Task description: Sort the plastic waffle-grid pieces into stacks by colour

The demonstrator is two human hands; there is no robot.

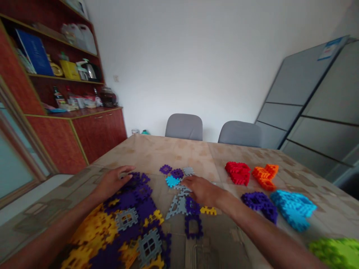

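Note:
My left hand (114, 182) is at the far edge of a heap of notched plastic building pieces. Its fingers are apart, close to the purple pieces (138, 185); whether they touch is unclear. My right hand (203, 191) reaches over grey pieces (181, 205) in the middle of the table, fingers drawn together and pointing down; what they hold, if anything, is hidden. Just left of its fingertips lies a light blue piece (172, 181). A dark purple piece (177, 173) and a grey square piece (188, 171) lie just beyond. Purple square frames (193, 226) lie nearer me.
Yellow pieces (94, 229) and grey window pieces (149, 246) fill the heap at left. Sorted stacks stand at right: red (238, 172), orange (265, 176), purple (259, 203), light blue (293, 207) and green (336, 252). Two grey chairs (184, 126) stand behind the table (157, 149).

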